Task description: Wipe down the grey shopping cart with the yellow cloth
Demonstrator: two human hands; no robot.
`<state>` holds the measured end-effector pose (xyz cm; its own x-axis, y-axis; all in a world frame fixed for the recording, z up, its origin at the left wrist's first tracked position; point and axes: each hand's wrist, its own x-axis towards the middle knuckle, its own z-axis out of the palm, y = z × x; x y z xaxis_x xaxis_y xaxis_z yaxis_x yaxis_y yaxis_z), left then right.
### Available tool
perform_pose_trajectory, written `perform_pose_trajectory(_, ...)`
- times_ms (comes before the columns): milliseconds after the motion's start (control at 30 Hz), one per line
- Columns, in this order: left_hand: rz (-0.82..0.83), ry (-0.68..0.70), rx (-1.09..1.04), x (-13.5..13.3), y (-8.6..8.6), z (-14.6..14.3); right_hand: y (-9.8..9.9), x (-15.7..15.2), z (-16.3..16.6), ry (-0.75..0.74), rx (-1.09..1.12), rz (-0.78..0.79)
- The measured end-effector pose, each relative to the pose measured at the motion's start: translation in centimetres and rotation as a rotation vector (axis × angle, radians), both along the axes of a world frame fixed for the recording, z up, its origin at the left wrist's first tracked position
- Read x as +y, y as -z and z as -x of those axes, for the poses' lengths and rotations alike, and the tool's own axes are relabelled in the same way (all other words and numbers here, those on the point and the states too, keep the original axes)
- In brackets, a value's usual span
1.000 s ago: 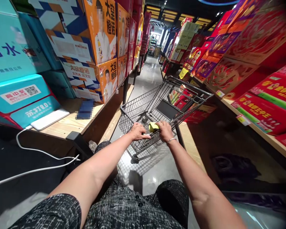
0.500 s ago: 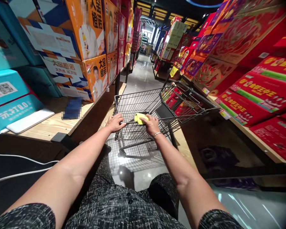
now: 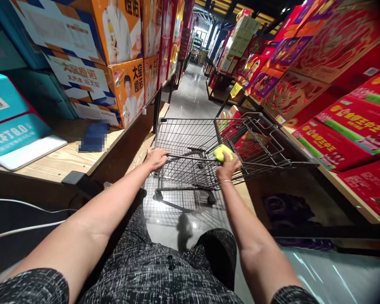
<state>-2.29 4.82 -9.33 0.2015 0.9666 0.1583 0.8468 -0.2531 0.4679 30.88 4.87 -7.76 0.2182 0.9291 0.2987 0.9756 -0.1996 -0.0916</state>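
A dark wire shopping cart (image 3: 190, 171) stands sideways in the aisle before me. My left hand (image 3: 156, 159) is closed round the near top rail by the cart's left corner. Farther right along that rail, my right hand (image 3: 228, 166) presses a bright yellow cloth (image 3: 223, 152) against the wire, fingers wrapped over it. The underside of the cloth is hidden by the fingers and rail. The cart's folding seat and handle end lie to the right of my right hand.
Orange drink cartons (image 3: 126, 90) are stacked on the left wooden shelf, with a dark blue item (image 3: 94, 137) and a white flat device (image 3: 31, 153) near its edge. Red gift boxes (image 3: 332, 145) line the right shelf. White cables (image 3: 31, 205) hang at lower left.
My right hand has slid right along the rail with the yellow cloth. The cart has turned slightly and shifted right. My left hand keeps its hold near the corner.
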Motion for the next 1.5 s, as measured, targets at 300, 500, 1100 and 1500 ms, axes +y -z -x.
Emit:
perform_pose_trajectory(300, 0.173, 0.025, -0.216, 1.2, -1.1, 2.0, 7.4, -1.6, 14.7, -0.778, -0.157, 0.198)
perform_pose_trajectory(500, 0.128, 0.051, -0.177, 0.7, -0.9, 1.2, 14.1, -2.5, 16.2, -0.968, -0.215, 0.400)
perform_pose_trajectory(1100, -0.064, 0.004, -0.020, 0.3, -0.5, -2.2, 4.7, -1.4, 1.7, -0.567, -0.225, 0.141)
perform_pose_trajectory(1500, 0.011, 0.177, -0.022, 1.2, 0.1, -5.5, 17.7, -3.4, 2.9, -0.753, -0.167, 0.523)
